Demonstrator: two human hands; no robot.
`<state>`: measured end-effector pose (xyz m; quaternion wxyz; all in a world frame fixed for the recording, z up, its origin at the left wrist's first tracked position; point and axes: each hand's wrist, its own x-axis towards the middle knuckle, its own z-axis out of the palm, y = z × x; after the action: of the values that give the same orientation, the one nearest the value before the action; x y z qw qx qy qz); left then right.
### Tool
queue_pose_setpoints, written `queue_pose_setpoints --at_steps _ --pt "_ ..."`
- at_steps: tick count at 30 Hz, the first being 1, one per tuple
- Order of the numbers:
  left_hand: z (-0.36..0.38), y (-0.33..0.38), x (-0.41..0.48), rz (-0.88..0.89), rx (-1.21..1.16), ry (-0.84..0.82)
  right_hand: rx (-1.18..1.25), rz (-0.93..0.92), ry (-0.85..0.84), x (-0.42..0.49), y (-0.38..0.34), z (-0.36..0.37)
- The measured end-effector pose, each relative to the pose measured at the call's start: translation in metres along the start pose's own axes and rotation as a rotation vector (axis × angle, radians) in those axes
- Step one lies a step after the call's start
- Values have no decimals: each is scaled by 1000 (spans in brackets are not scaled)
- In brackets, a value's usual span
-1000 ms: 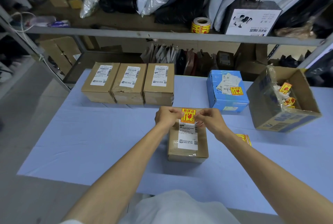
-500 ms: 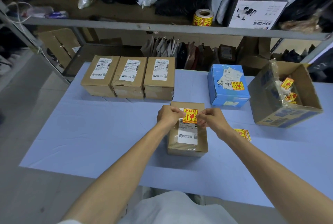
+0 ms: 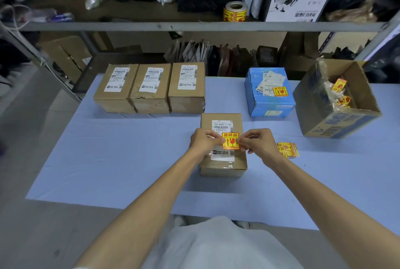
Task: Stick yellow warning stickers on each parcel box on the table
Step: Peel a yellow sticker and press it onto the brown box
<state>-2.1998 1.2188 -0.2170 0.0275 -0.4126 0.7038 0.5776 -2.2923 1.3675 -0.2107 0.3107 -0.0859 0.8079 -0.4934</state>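
A brown parcel box [image 3: 223,166] with a white shipping label lies in the middle of the blue table [image 3: 121,156]. Over that label I hold a yellow warning sticker [image 3: 230,140] by its two sides, my left hand [image 3: 204,141] pinching the left edge and my right hand [image 3: 257,143] the right edge. Three more brown parcel boxes [image 3: 149,88] stand in a row at the back left, with white labels only. A blue parcel box [image 3: 269,93] at the back right carries a yellow sticker. A small pile of loose yellow stickers [image 3: 289,149] lies right of my right hand.
An open cardboard carton [image 3: 337,115] with sticker scraps stands at the table's right. Behind the table a metal shelf [image 3: 194,26] holds a yellow sticker roll [image 3: 234,11], bags and a white-fronted box. The table's near edge runs just in front of me.
The sticker and both hands have come lower over the box's label, toward me; the label's top barcode now shows above them. The camera view has shifted slightly.
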Motion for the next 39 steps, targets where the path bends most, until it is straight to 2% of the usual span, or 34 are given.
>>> queue_pose_setpoints --at_steps 9,19,39 --pt "14 0 -7 71 45 96 31 -57 99 -8 8 4" --pt "14 -9 -4 39 169 88 -123 17 58 -3 11 2" --pt "20 -5 -7 24 324 107 -170 91 34 3 12 8"
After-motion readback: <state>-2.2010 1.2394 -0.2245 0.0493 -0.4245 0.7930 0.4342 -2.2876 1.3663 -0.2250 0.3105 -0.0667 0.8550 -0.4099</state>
